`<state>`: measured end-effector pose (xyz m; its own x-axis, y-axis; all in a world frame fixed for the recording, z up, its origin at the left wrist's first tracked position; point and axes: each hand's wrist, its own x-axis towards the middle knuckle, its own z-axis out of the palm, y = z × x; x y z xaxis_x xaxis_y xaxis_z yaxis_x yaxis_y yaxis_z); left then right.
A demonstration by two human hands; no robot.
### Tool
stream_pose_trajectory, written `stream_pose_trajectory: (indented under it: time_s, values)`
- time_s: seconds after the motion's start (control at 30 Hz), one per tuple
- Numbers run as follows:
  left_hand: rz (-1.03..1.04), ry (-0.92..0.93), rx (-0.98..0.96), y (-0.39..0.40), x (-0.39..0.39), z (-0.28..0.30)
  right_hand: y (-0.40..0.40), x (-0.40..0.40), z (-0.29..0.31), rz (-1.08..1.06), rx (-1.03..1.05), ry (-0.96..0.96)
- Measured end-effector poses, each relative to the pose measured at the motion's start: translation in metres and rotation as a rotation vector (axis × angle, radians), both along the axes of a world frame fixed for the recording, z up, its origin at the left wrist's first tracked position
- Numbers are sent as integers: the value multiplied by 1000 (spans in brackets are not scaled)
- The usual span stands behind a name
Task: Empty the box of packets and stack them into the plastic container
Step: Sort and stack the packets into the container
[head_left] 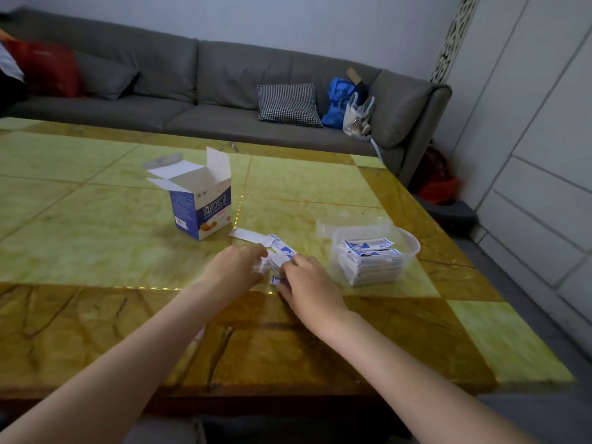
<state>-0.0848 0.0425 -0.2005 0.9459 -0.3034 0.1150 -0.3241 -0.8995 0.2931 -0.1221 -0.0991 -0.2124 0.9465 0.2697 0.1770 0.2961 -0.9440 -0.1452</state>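
Observation:
A blue and white box [201, 208] stands upright on the table with its top flaps open. Loose white and blue packets [278, 249] lie in a small heap in front of it. My left hand [237, 267] and my right hand [304, 285] are both on this heap, fingers curled round packets from either side. To the right stands a clear plastic container [407, 241] holding a stack of packets [371, 261].
The clear container lid [346, 224] lies just behind the container. The green and amber stone table [96, 235] stretches wide to the left. A grey sofa [224, 91] with cushions and bags runs along the far side.

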Motion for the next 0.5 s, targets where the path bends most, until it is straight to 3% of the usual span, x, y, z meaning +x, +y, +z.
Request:
stream_pose_trajectory:
  time_s: [0.17,0.37,0.5]
  values:
    - [-56,-3,-66,9,7,-3,-15,-9,7,56,304,139]
    - [-265,16,78,1,5,-4,-8,-3,7,9,293,33]
    - [-167,-6,-63,-2,3,2,-10,2,12,-36,367,21]
